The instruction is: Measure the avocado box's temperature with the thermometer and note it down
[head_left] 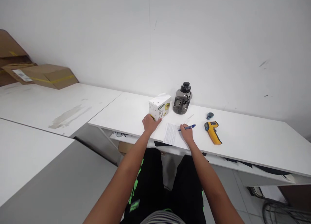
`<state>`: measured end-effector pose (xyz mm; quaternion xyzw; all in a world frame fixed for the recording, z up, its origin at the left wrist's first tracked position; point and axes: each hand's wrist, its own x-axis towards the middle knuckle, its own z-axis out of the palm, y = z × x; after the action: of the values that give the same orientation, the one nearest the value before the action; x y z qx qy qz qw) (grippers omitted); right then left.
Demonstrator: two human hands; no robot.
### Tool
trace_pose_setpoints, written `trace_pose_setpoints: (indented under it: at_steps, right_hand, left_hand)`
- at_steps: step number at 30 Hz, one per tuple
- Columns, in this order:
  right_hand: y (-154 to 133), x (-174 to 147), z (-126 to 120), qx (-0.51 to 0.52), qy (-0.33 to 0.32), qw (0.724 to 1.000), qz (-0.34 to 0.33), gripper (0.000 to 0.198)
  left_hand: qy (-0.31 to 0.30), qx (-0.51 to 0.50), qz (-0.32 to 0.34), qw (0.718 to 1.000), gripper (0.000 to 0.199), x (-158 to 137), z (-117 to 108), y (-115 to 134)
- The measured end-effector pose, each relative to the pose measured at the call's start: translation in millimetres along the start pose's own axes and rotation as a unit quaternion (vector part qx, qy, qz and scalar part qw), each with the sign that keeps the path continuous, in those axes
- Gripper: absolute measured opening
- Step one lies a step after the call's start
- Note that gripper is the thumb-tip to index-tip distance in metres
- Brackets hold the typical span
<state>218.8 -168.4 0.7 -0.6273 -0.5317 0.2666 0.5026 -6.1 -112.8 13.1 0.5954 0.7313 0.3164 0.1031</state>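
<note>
My left hand (150,124) grips the lower front of a white carton (159,104) printed with avocado halves. The carton stands upright on the white desk (252,133). In my right hand (187,133) is a blue pen (190,127), slanted with its tip toward the left. Beneath that hand lies a sheet of paper (170,133), its left part covered in lines of handwriting; my fingers hide some of its right part. Behind the carton and slightly right stands a dark translucent water jug (182,100) with a black lid.
A yellow-and-black infrared thermometer (213,133) lies right of the paper, with a dark wristwatch-like object (210,115) behind it. Cardboard boxes (52,75) sit on the left table (80,97). A wall runs along the back. Under the desk is a shelf (225,164) with various items.
</note>
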Motion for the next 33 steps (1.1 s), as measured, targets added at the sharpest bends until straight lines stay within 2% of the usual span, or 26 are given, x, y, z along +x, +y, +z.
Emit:
trace_pose_setpoints:
  at_steps: [9, 14, 17, 19, 22, 27, 29, 31, 33]
  right_hand:
    - [-0.5, -1.8, -2.3, 0.007, -0.005, 1.0, 0.001, 0.036]
    - [-4.3, -3.3, -4.5, 0.008, 0.001, 1.0, -0.011, 0.049]
    - [-3.1, -5.0, -3.9, -0.038, 0.017, 0.998, -0.036, 0.047]
    - [0.9, -6.1, -1.7, -0.079, 0.017, 0.991, -0.104, 0.039]
    - [10.7, -6.3, 5.9, -0.172, -0.026, 0.963, -0.204, 0.028]
    - [20.5, 3.3, 19.6, -0.313, -0.048, 0.929, -0.194, 0.059]
    - [16.8, 11.1, 14.1, -0.312, -0.098, 0.923, -0.201, 0.067]
    - [10.3, 18.3, -3.6, -0.299, -0.128, 0.925, -0.198, 0.064]
    - [4.2, 21.9, -32.8, -0.32, -0.092, 0.925, -0.185, 0.051]
  left_hand:
    - [-0.005, 0.002, 0.0, 1.0, 0.058, 1.0, 1.4, -0.5]
    - [0.006, -0.009, 0.003, 1.0, 0.065, 1.0, 1.9, -0.5]
    - [0.01, -0.026, 0.012, 1.0, 0.068, 0.9, 1.1, -1.4]
    - [0.01, -0.029, 0.015, 0.999, 0.066, 0.8, 0.6, -2.4]
    - [0.014, -0.021, 0.016, 1.0, 0.061, 1.1, 0.1, -4.0]
    - [0.01, -0.015, 0.017, 1.0, 0.053, 2.2, -1.0, -5.7]
    - [0.013, -0.025, 0.018, 0.999, 0.052, 2.8, -2.2, -6.4]
    - [0.017, -0.039, 0.012, 0.999, 0.053, 3.6, -3.4, -7.7]
    - [0.017, -0.052, 0.009, 0.998, 0.053, 4.3, -4.7, -9.1]
